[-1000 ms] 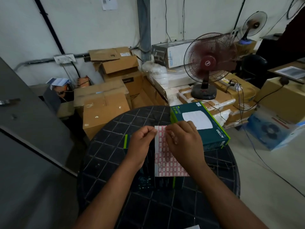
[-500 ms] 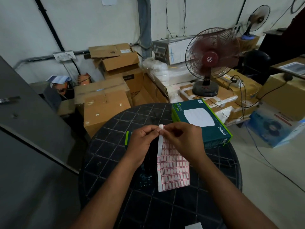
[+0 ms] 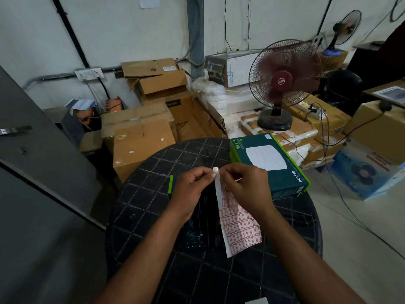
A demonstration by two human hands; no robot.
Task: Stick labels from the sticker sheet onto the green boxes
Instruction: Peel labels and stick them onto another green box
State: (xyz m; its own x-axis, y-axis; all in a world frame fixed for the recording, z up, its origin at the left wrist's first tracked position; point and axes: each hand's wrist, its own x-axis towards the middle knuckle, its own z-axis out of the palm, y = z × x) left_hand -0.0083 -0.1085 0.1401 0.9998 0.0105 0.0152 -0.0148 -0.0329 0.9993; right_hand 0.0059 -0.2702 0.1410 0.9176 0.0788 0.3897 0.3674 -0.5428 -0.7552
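Observation:
A sticker sheet with red-bordered white labels hangs upright over the round black table. My left hand pinches its top edge. My right hand pinches the sheet's top beside it, its fingers hiding what they hold. One green Wi-Fi box lies at the table's far right. A second green box lies dark side up under my hands, mostly hidden by them and the sheet.
Cardboard boxes are stacked on the floor behind the table. A dark red pedestal fan stands on cartons at the back right, with cables trailing down. A grey panel closes off the left side. A blue fan carton sits on the floor at right.
The sheet has been lifted from lying flat on the box to hanging upright, now twisted edge-on. Both hands rose slightly and stay pinched at its top.

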